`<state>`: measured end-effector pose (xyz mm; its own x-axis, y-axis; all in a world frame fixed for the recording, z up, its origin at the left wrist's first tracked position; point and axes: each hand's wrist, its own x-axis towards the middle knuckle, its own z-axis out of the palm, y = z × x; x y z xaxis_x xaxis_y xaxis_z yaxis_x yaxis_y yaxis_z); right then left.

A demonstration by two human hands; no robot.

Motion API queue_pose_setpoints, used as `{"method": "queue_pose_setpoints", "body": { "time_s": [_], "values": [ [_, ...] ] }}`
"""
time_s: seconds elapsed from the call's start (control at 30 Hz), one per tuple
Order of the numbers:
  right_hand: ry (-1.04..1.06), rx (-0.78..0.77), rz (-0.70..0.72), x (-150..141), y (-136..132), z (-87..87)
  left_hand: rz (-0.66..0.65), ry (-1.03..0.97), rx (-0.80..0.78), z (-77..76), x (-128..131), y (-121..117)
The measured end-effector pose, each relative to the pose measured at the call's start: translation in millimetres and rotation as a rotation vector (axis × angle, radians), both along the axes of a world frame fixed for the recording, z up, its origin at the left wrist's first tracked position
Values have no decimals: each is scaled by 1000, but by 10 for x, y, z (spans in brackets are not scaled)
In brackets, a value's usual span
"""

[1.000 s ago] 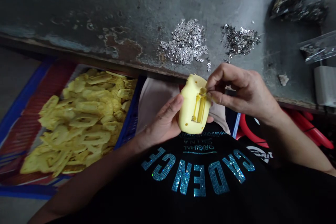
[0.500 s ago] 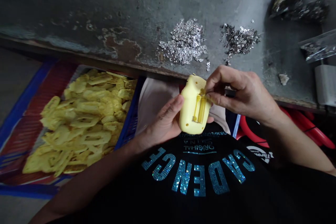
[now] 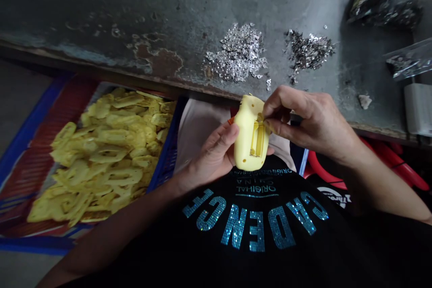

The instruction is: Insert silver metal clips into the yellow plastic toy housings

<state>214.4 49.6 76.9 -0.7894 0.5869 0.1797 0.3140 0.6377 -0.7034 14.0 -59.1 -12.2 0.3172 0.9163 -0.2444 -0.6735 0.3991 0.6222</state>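
A pale yellow plastic housing [image 3: 243,144] with a long battery compartment is held above my lap, below the bench edge. My left hand [image 3: 219,146] grips it from the left, thumb on its side and fingers behind it. Small metal contacts show at the compartment's near end. My right hand [image 3: 297,117] has thumb and index finger pinched together at the compartment's far end. Whatever lies between those fingertips is too small and hidden to make out. On the bench beyond lie a heap of small flat metal contact plates [image 3: 241,51] and a heap of darker metal pieces [image 3: 311,51].
To the left, a blue-rimmed crate [image 3: 165,144] holds many yellow plastic parts [image 3: 111,153]. Clear bags of metal pieces [image 3: 388,9] sit on the grey bench [image 3: 118,9] at the right, near a white block [image 3: 418,108]. Red curved tubing [image 3: 398,166] shows below the bench.
The housing has turned and shifted slightly in my left hand. A small orange-red spot now shows by the left fingertips. My right hand keeps its pinch at the compartment's far end.
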Motion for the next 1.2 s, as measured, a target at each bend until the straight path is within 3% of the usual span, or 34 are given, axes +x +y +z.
{"method": "queue_pose_setpoints", "body": {
  "time_s": [0.37, 0.93, 1.2],
  "values": [
    [1, 1, -7, 0, -6, 20, 30, -18, -13, 60, 7, 15],
    [19, 2, 1, -7, -7, 39, 48, -68, -37, 14, 27, 1],
    [51, -13, 0, -74, 13, 57, -60, -99, -3, -4, -24, 16]
  ]
}}
